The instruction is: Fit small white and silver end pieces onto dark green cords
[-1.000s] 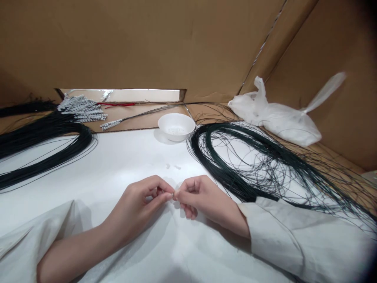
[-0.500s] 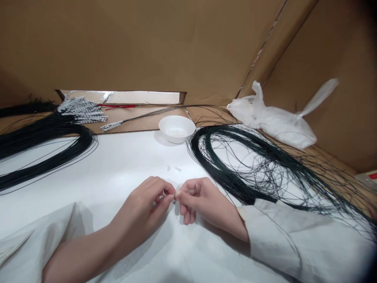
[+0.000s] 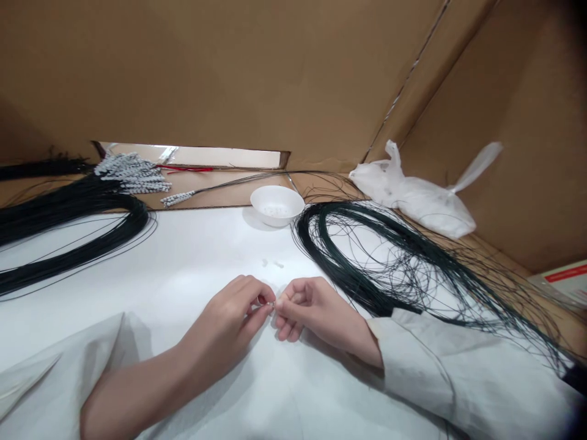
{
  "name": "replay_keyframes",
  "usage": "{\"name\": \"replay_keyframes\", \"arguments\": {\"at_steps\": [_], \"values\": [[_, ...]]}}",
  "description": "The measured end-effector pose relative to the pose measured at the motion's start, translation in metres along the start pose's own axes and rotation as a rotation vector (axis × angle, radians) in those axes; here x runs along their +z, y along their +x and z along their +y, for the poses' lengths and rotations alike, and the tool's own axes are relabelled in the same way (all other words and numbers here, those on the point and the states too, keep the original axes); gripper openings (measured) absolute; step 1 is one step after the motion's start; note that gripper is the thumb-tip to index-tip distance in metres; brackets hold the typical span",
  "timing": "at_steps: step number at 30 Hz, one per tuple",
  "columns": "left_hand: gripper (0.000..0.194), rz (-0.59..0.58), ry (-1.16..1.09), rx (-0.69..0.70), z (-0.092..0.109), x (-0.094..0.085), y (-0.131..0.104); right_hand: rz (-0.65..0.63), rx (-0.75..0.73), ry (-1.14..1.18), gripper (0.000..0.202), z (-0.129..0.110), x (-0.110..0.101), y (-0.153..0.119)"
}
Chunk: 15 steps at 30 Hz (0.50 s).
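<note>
My left hand [image 3: 243, 311] and my right hand [image 3: 312, 308] meet fingertip to fingertip over the white table [image 3: 206, 244]. Each pinches with thumb and forefinger. Between the tips a tiny pale object barely shows; it is too small to name. The right hand's other fingers are curled in. Just beyond the hands lie a few small white pieces [image 3: 277, 264]. Further back stands a white bowl [image 3: 277, 190] with small whitish bits at its bottom.
A coil of dark thin wire [image 3: 385, 214] spreads on the right, its loose ends tangled. Another dark bundle [image 3: 114, 226] lies left, below white-wrapped tips [image 3: 132, 174]. A knotted white plastic bag [image 3: 426, 201] rests at the back right. Cardboard walls [image 3: 229, 73] surround the table.
The view has shifted slightly. Both hands keep their pinch at the same spot, and the right hand's lower fingers have drawn up a little.
</note>
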<state>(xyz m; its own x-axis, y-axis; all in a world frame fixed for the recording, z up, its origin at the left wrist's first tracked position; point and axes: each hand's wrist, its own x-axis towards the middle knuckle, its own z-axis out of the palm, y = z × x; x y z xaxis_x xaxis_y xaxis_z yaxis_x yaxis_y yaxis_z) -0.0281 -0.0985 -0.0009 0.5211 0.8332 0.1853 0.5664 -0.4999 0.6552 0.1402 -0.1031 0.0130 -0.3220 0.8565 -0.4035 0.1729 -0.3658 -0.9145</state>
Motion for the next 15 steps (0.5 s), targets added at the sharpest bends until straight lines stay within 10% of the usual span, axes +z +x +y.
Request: {"name": "replay_keyframes", "arguments": {"at_steps": [15], "values": [[0.01,-0.028,-0.238,-0.144,0.0068,-0.0079,0.0038,0.009,-0.066,0.071,0.03,0.0058,0.0006,0.0001]]}}
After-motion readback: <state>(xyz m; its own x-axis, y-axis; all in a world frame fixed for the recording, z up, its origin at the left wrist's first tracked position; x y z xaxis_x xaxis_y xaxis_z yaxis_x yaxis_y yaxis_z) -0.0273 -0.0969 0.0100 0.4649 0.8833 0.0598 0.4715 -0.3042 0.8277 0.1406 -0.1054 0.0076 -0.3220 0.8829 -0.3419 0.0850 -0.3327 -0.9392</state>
